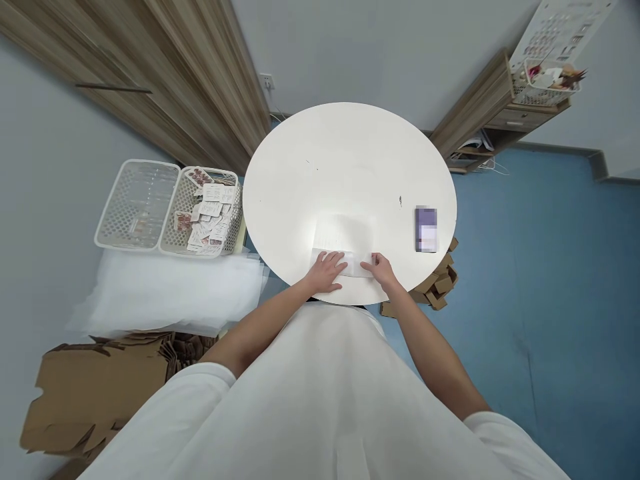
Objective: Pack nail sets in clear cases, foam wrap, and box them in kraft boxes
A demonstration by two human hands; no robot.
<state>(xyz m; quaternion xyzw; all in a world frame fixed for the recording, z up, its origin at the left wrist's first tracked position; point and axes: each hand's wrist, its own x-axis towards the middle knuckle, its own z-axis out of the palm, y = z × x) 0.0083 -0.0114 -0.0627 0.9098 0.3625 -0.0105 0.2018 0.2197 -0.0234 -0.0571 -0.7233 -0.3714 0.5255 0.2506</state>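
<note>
A thin white packing sheet lies on the white round table, near its front edge. Its near part is folded over into a flat band that looks slightly translucent. My left hand presses on the left part of this fold, fingers spread and palm down. At the right end of the fold, my right hand pinches the sheet's edge between thumb and fingers. Whether anything lies inside the fold cannot be made out.
Right on the table is a blurred purple phone-like object. Left stand two white baskets, one holding printed cards, beside stacked white sheets and flattened cardboard. Small cardboard boxes sit below the table's right edge.
</note>
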